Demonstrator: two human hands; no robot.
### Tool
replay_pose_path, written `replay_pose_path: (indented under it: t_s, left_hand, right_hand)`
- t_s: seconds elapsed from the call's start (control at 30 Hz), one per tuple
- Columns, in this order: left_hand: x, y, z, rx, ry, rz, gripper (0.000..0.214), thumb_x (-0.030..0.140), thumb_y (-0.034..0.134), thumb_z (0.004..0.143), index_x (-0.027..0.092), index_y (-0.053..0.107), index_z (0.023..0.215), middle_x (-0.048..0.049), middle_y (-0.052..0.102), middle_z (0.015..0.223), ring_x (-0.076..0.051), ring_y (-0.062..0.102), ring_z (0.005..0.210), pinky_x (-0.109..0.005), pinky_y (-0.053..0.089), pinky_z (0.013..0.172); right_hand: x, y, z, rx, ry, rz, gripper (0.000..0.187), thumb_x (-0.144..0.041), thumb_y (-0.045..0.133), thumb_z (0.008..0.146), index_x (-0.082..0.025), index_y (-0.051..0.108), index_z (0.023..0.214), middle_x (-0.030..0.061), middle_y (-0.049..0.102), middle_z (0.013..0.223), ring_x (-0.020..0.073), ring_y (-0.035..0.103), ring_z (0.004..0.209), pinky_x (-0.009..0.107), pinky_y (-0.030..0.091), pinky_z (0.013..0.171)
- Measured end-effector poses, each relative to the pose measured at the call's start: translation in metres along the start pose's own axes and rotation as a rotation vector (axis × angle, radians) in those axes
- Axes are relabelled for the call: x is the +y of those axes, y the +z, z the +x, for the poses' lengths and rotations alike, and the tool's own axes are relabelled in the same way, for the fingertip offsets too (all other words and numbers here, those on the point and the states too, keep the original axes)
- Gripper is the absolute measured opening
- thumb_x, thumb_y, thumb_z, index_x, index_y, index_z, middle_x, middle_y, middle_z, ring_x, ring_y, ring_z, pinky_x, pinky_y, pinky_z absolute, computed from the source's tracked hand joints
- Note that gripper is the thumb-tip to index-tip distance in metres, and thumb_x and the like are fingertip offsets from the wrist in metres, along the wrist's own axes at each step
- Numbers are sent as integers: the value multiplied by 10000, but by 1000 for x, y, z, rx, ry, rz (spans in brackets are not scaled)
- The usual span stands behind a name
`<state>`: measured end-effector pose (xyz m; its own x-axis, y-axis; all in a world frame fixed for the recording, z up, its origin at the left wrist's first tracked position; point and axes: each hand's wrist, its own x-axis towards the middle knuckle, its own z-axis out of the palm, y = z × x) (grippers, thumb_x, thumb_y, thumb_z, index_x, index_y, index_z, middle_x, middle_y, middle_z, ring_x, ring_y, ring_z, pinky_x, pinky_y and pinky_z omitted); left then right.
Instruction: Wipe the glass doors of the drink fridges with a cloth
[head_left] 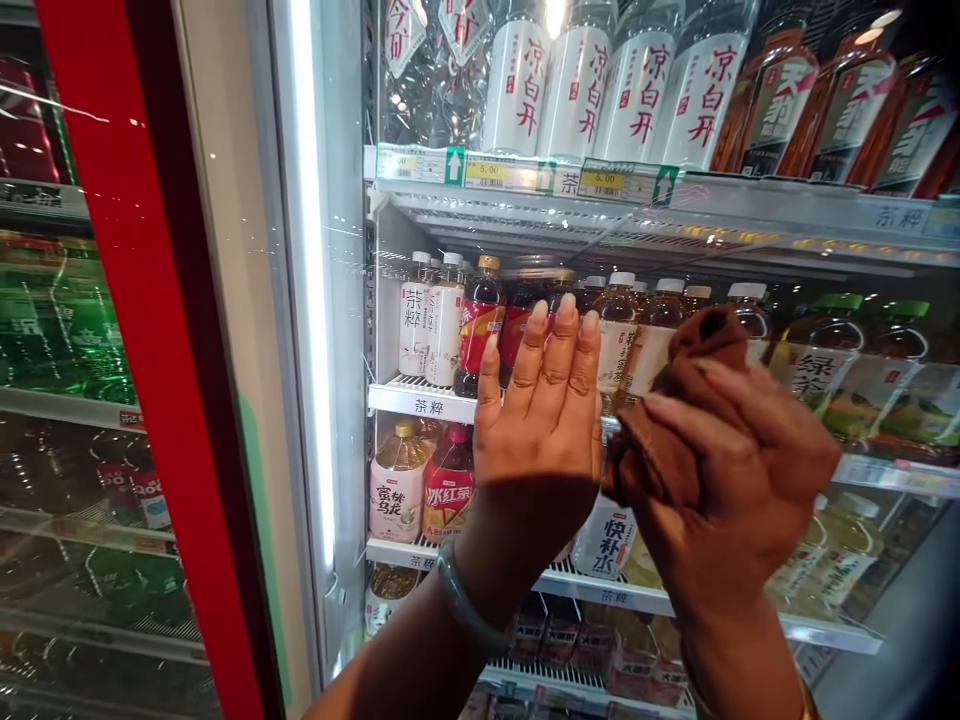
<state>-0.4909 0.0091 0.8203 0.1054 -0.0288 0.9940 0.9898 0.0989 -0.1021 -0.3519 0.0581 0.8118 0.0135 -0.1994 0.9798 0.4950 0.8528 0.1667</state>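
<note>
My left hand (536,430) is raised with its back toward me, fingers straight and pointing up, palm toward the glass front of a drinks cooler. A green bangle (459,598) circles that wrist. Beside it on the right, my right hand (739,470) is closed around a bunched brown cloth (667,455), whose folds stick out above and to the left of the fingers. Whether the left palm touches the glass I cannot tell. Behind both hands, bottles such as a red-labelled one (480,325) stand on the cooler's shelves.
Water bottles (574,90) line the upper shelf, above price tags (491,172). Large green-capped bottles (821,370) stand at right. A bright light strip (311,300) and a red upright panel (131,330) run along the left. Another shelf section with green bottles (101,325) lies beyond.
</note>
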Motion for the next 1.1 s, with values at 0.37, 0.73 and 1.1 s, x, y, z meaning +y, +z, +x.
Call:
replay_pose_path:
  t_s: [0.37, 0.73, 1.1]
  left_hand:
    - [0, -10, 1, -93, 18, 7, 637, 209, 420, 1019, 67, 291, 1626, -127, 306, 1708, -250, 165, 1627, -493, 74, 1345]
    - [-1, -6, 2, -39, 14, 68, 583, 229, 389, 1038, 83, 347, 1600, -97, 367, 1692, -232, 218, 1615, -486, 123, 1342]
    - [1, 2, -2, -3, -7, 57, 592, 211, 407, 1036, 107, 333, 1614, -85, 368, 1690, -207, 209, 1619, -465, 95, 1352]
  right_hand:
    - [24, -5, 15, 41, 23, 11, 490, -380, 887, 758, -274, 736, 1212, 115, 665, 1387, 405, 587, 1347, 640, 454, 1158]
    - [12, -15, -32, -31, -18, 29, 495, -227, 895, 750, -322, 731, 1207, 68, 671, 1357, 362, 622, 1312, 569, 520, 1116]
    - [-2, 1, 8, -48, -58, 29, 358, -261, 816, 842, -244, 710, 1184, 112, 652, 1361, 341, 550, 1381, 552, 464, 1173]
